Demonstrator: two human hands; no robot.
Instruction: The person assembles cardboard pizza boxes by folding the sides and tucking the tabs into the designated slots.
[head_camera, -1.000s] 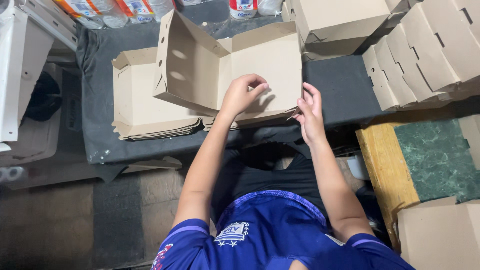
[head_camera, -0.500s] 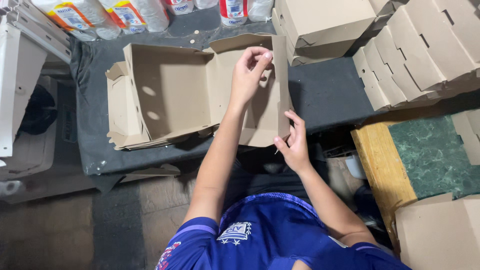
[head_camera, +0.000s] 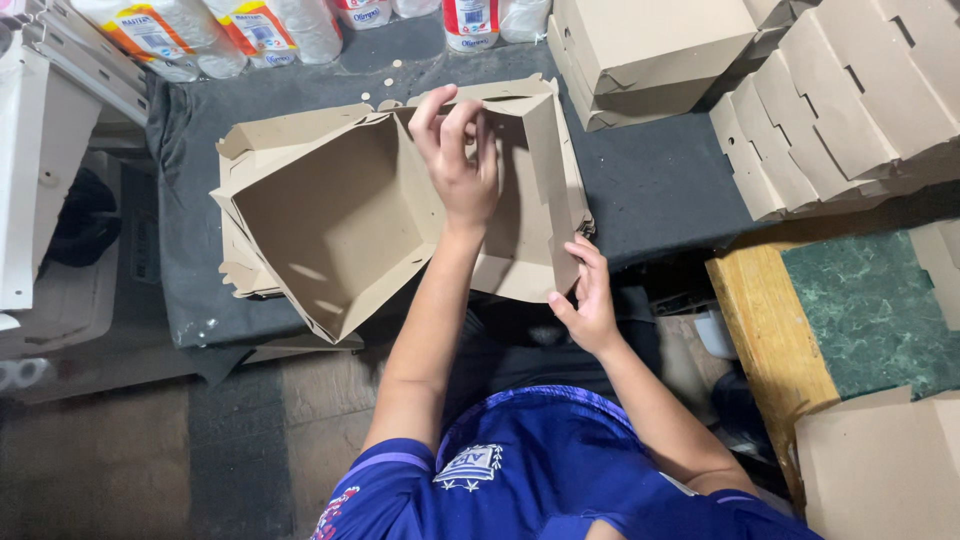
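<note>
A brown cardboard clamshell box (head_camera: 340, 220), half folded, is lifted off the dark table (head_camera: 650, 185). Its left tray is formed and tilted, and its right half (head_camera: 535, 190) stands partly folded. My left hand (head_camera: 455, 155) grips the far edge of the box near the middle fold, fingers curled over the flap. My right hand (head_camera: 585, 290) pinches the near right corner of the right half. Under the box lies a stack of flat unfolded box blanks (head_camera: 240, 270).
Plastic bottles with coloured labels (head_camera: 260, 25) line the table's far edge. Folded boxes (head_camera: 640, 45) are stacked at the back, and a fanned row of blanks (head_camera: 850, 110) lies at the right. A wooden-edged green surface (head_camera: 870, 310) and another box (head_camera: 880, 470) are at lower right.
The box has been raised and turned, its left tray swinging toward me. My left hand moved left along the far edge. My right hand stayed at the near right corner.
</note>
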